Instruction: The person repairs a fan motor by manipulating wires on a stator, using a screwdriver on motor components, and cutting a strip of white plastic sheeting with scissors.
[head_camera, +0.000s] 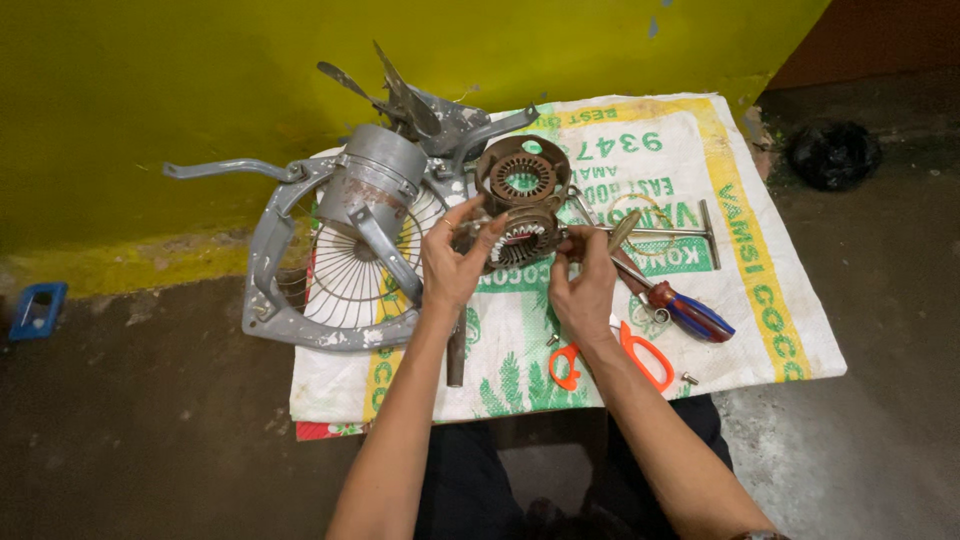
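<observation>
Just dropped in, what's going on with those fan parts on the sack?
A person sits over a white sack on the floor. The left hand and right hand both grip a round motor stator. A rusty ring part lies just behind it, a grey fan frame to the left, and a screwdriver and orange scissors to the right.

makeshift repair spot | concrete floor (150, 420) | woven sack (760, 250) | screwdriver (680, 308)
</observation>
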